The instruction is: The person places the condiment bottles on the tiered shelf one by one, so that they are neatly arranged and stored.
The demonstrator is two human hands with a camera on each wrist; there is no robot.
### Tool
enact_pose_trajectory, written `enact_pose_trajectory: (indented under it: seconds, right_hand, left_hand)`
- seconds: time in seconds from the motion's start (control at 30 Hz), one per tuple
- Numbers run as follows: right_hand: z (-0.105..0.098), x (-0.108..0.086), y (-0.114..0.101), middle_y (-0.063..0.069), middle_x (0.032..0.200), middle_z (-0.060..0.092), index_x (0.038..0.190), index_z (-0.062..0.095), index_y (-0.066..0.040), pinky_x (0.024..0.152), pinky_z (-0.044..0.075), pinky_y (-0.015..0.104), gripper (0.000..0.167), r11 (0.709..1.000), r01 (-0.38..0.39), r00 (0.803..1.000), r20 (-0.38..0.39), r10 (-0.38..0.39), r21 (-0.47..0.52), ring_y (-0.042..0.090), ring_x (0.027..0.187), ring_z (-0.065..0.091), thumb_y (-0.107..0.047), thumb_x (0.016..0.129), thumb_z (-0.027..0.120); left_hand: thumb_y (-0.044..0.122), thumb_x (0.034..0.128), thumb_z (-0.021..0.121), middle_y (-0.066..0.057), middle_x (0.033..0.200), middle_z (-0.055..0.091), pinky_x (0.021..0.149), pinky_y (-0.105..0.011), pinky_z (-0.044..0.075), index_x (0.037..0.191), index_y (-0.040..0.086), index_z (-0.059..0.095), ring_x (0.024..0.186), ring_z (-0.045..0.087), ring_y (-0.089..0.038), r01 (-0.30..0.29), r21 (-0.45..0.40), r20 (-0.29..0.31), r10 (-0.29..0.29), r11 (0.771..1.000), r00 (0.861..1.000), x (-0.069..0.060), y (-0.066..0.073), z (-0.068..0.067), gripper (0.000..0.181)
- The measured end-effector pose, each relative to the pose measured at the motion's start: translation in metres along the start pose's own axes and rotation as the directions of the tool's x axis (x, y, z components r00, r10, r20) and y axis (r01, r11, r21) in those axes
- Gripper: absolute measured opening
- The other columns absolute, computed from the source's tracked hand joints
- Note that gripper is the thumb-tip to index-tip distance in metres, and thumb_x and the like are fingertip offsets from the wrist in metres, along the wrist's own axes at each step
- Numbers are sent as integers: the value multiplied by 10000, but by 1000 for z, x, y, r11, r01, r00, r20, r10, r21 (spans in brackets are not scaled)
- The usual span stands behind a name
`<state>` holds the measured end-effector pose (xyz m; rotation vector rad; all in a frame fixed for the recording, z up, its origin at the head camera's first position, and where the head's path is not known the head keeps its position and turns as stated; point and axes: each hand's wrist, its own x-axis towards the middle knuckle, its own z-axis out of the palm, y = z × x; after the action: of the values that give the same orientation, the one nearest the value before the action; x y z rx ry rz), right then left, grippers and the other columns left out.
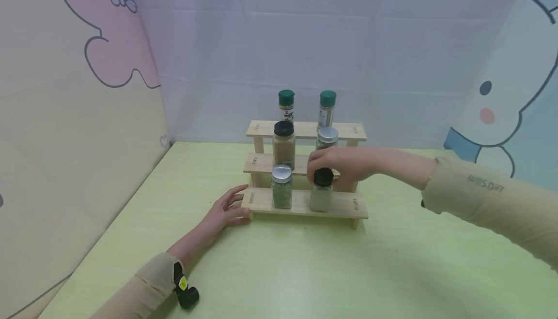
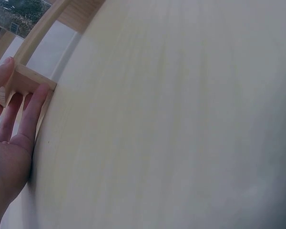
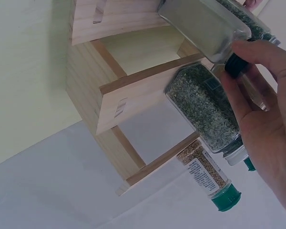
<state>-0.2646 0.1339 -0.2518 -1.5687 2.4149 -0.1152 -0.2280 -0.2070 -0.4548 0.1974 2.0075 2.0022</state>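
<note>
A three-tier wooden spice rack (image 1: 344, 204) stands on the table. My right hand (image 1: 333, 161) pinches the black cap (image 3: 235, 65) of a square glass jar (image 1: 321, 199) of pale powder, at the right of the lowest shelf. The jar is upright; whether its base touches the shelf I cannot tell. At the rack's left end, my left hand (image 1: 224, 210) holds the lowest shelf, thumb at its edge and fingers reaching under it in the left wrist view. Left on that shelf is a silver-lidded jar of green herbs (image 1: 282, 188).
The middle shelf bears a black-capped jar of brown powder (image 1: 284, 150) and a silver-lidded herb jar (image 3: 202, 107), partly behind my right hand in the head view. Two green-capped shakers, left (image 1: 286, 106) and right (image 1: 326, 110), stand on top. A pale cloth wall (image 1: 305, 48) is behind.
</note>
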Motion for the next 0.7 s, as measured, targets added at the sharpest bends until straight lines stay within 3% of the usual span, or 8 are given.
enact_pose_trajectory:
  seconds: [0.27, 0.43, 0.7]
  right_hand:
    - [-2, 0, 10, 1, 1189, 645, 1145, 664, -156, 962, 548, 393, 440, 999, 21, 1000, -11, -21, 39, 183, 1102, 599, 40, 761, 747]
    - [0, -2, 16, -8, 1226, 655, 1190, 658, -152, 989, 560, 367, 455, 992, 13, 1000, -30, -9, 125, 174, 1133, 621, 36, 787, 753]
    - [15, -13, 25, 47, 1254, 647, 1265, 631, -132, 1009, 554, 307, 453, 932, 9, 993, -112, 34, 363, 218, 1175, 630, 23, 848, 720]
  left_hand:
    - [161, 916, 698, -149, 1526, 414, 939, -451, 589, 1528, 255, 320, 1215, 588, -224, 0, 7, -5, 0, 1000, 1000, 0, 0, 0, 725]
    - [153, 918, 693, -155, 1520, 416, 937, -454, 590, 1528, 251, 322, 1213, 585, -223, -1, 4, -9, 2, 1000, 1000, 0, 0, 0, 721]
    - [152, 920, 691, -153, 1519, 418, 934, -451, 591, 1531, 250, 320, 1206, 593, -218, -2, 0, -8, 2, 1000, 1000, 0, 1, 0, 722]
